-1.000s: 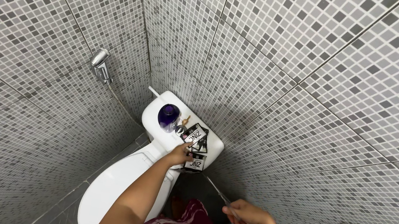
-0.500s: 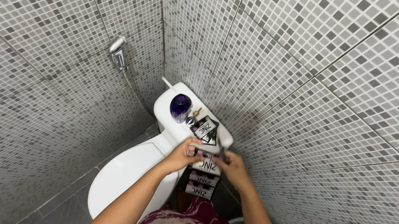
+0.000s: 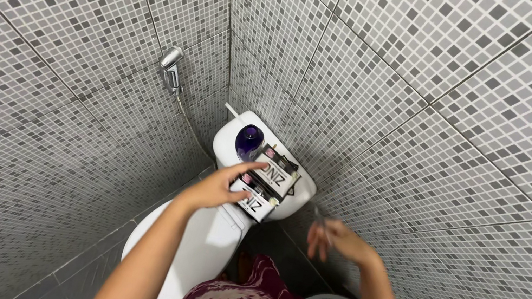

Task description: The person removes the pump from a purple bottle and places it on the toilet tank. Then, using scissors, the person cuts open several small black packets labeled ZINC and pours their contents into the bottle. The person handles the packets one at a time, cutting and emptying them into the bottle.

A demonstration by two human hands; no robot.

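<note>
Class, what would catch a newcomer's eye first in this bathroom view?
The black and white sachet strips piled on the white ceramic toilet tank, under the person's left hand. Behind them stands a round dark purple bottle. The right hand hangs apart, beside the tank.

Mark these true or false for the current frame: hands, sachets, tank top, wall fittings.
1. The left hand rests on the black-and-white sachets on the toilet tank. True.
2. The right hand also presses on the sachets. False: it hangs in the air to the right of the tank, clear of them.
3. A dark purple bottle stands on the tank. True.
4. The spray nozzle hangs on the right wall. False: it is on the left wall.
5. The toilet lid is shut. True.
</note>
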